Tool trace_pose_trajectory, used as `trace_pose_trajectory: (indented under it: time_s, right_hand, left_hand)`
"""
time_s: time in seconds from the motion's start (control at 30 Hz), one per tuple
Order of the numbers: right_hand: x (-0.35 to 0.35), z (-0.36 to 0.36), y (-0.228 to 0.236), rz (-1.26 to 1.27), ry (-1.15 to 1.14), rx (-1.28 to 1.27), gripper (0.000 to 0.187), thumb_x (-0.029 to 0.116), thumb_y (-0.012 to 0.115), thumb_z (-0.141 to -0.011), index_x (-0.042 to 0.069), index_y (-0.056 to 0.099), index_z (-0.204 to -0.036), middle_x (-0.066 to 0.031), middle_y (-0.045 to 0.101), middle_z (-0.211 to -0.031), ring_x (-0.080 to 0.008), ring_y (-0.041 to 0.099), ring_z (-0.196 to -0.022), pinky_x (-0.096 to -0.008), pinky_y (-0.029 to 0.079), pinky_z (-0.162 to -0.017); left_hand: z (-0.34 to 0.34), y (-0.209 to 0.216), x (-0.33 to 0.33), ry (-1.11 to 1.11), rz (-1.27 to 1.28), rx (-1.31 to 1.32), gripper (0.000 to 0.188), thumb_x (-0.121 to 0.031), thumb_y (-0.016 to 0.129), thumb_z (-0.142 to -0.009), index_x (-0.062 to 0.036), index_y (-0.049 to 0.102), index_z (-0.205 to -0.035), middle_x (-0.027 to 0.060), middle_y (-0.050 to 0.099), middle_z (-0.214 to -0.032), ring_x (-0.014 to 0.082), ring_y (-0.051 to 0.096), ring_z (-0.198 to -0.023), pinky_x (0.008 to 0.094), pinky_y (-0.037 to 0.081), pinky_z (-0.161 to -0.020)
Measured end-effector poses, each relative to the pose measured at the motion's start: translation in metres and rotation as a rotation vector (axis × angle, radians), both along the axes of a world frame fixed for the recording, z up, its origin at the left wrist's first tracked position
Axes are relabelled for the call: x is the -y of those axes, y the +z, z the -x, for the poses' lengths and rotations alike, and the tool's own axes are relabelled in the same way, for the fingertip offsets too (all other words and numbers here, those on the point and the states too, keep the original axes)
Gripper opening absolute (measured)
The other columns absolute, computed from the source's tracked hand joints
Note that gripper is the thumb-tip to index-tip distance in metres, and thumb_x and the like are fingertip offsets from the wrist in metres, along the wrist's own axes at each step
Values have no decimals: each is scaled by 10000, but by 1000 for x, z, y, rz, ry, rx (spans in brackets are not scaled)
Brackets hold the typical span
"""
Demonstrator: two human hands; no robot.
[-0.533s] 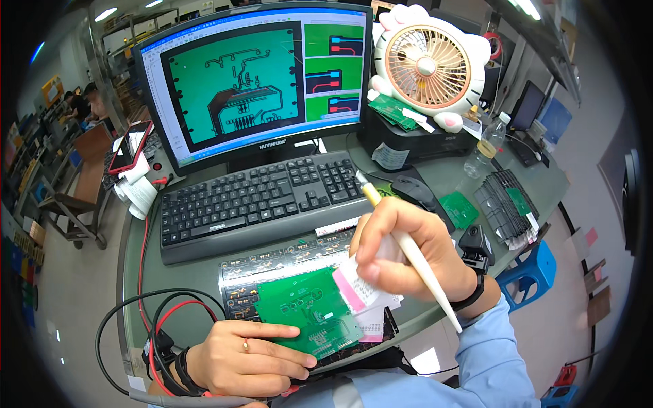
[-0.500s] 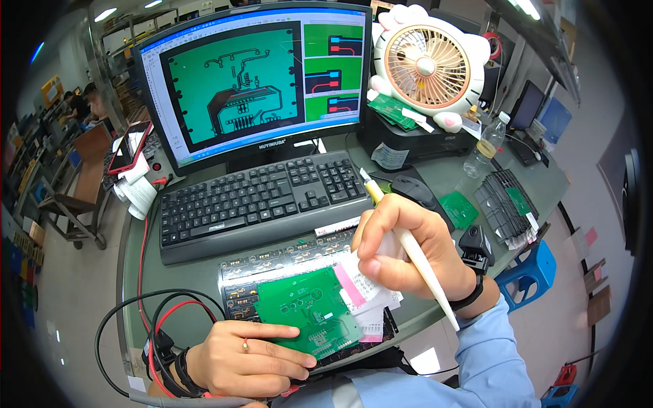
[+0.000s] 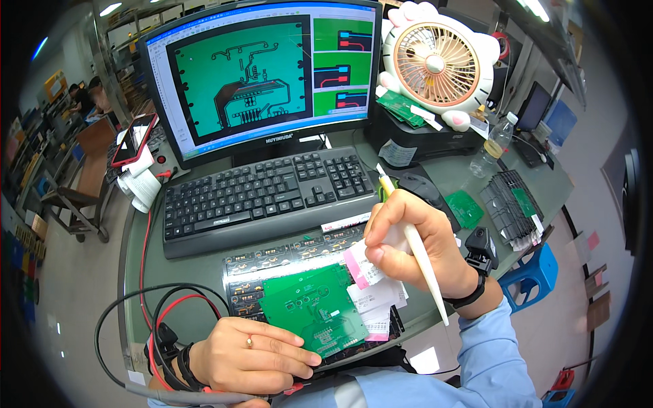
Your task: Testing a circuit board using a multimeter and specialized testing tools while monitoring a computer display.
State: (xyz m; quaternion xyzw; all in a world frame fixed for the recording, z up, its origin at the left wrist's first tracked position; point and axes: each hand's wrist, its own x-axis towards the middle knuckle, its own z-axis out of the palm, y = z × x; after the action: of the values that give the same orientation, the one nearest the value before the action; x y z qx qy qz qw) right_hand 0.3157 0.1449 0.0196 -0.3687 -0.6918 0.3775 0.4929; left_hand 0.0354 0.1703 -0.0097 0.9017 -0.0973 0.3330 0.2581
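Barely shifted since before: right hand (image 3: 415,248) gripping slim cream plastic stylus (image 3: 413,246) and pink-edged label (image 3: 359,268), left hand (image 3: 255,353) pressing green circuit board (image 3: 314,309), labelling seemingly unfinished.

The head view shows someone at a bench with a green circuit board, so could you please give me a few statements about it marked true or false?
1. The left hand rests on the green circuit board. True.
2. The right hand holds a screwdriver. False: it holds a slim white tool like a pen, and a small pink-edged slip.
3. The monitor is dark. False: it is lit and shows a green board layout.
4. A black keyboard lies between the monitor and the board. True.
5. The fan stands left of the monitor. False: it stands to its right.
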Motion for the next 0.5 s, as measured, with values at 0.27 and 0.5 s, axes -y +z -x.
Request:
trace_pose_trajectory:
  time_s: [0.27, 0.5]
  right_hand:
    - [1, 0, -2, 33, -4, 5, 120, 53, 663, -850, 24, 604, -950, -46, 615, -929, -101, 596, -867, -267, 469, -782]
    - [1, 1, -1, 15, 21, 8, 115, 42, 654, -852, 24, 596, -949, -39, 620, -911, -91, 598, -842, -255, 474, -746]
  left_hand:
    - [1, 3, -2, -54, 143, -50, 602, -390, 272, -1037, -58, 648, -704, 106, 726, -918, 236, 713, -967, 366, 568, -881]
    - [0, 1, -1, -36, 107, -32, 598, -392, 285, -1046, -66, 639, -690, 95, 728, -915, 226, 716, -958, 355, 573, -875]
